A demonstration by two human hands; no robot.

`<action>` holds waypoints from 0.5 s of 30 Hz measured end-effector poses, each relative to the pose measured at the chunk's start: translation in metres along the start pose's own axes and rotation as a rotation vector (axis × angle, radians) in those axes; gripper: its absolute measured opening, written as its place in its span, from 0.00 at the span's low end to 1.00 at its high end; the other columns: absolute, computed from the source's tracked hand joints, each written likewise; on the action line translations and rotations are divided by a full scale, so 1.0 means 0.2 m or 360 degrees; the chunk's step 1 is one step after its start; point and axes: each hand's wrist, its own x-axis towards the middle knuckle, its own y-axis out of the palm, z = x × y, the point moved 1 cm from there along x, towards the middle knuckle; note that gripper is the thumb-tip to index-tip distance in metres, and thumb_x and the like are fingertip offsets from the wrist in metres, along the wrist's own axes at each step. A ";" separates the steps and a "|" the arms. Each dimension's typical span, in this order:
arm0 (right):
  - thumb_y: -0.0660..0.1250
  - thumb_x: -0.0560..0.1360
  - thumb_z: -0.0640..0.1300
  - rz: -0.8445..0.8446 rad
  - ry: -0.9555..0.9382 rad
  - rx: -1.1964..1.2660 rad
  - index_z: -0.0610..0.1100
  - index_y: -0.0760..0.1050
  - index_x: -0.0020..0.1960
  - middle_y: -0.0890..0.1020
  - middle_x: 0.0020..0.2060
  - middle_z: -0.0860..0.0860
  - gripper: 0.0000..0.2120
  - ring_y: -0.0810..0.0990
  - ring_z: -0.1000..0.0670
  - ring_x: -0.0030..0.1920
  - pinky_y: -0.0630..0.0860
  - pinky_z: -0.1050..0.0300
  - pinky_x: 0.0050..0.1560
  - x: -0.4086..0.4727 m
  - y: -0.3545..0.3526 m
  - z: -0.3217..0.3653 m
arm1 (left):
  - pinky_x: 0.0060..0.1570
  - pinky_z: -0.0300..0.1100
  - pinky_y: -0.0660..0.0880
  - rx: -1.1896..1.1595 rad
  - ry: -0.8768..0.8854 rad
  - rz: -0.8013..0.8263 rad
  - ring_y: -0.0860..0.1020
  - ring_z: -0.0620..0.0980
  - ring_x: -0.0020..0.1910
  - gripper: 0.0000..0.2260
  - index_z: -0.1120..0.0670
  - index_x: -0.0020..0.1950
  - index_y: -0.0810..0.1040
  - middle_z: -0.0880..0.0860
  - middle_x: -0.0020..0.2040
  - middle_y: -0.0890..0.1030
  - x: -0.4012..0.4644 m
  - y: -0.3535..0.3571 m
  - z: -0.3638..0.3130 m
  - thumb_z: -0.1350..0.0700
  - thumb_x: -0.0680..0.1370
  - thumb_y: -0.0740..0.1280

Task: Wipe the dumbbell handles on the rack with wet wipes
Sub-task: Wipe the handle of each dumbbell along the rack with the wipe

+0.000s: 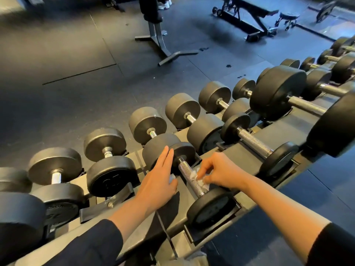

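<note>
1. The dumbbell being cleaned is small, with two round black heads and a knurled, silvery steel handle between them.
2. It lies in a cradle on the near, upper tier of the dark metal rack. Its long axis runs from the upper left to the lower right of the view, far head toward the gym floor and near head toward the person.
3. A crumpled white wet wipe sits on the handle's right side, close to the near head.
4. The right hand is curled loosely, its fingertips pinching the wipe against the handle.
5. The left hand is flat and open, fingers straight and together, lying just left of the handle. Its fingertips reach the dumbbell's far head and its thumb points toward the bar. A scrap of white shows at the thumb; whether the hand grips it cannot be told.
6. Beyond the handle, on the rack's lower tier, a row of larger black dumbbells lies at about the same angle.
7. To the right of the wiped dumbbell, a second small one rests on the upper tier, its knurled bar bare.
8. Dark sleeves cover both forearms near the bottom edge.
</note>
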 end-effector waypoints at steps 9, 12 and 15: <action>0.68 0.73 0.39 -0.0275 0.0090 -0.0495 0.49 0.80 0.54 0.80 0.53 0.50 0.11 0.78 0.51 0.51 0.75 0.59 0.55 0.05 -0.05 -0.07 | 0.55 0.42 0.74 0.0075 -0.0068 -0.0074 0.76 0.51 0.57 0.35 0.46 0.78 0.42 0.42 0.77 0.40 0.02 0.05 0.00 0.55 0.80 0.63; 0.65 0.75 0.41 -0.0125 -0.0007 -0.0754 0.47 0.77 0.59 0.79 0.56 0.48 0.13 0.77 0.48 0.54 0.74 0.57 0.56 0.10 -0.01 -0.05 | 0.53 0.42 0.75 0.0129 -0.0081 -0.0106 0.77 0.51 0.56 0.37 0.46 0.78 0.41 0.41 0.77 0.39 0.02 0.07 0.00 0.56 0.79 0.64; 0.67 0.74 0.39 -0.0204 -0.0013 -0.0433 0.46 0.79 0.57 0.80 0.55 0.49 0.13 0.77 0.49 0.54 0.75 0.60 0.54 0.16 0.03 -0.04 | 0.54 0.40 0.74 0.0167 -0.0108 -0.0131 0.75 0.50 0.59 0.38 0.45 0.78 0.41 0.41 0.77 0.39 0.02 0.08 -0.02 0.56 0.78 0.64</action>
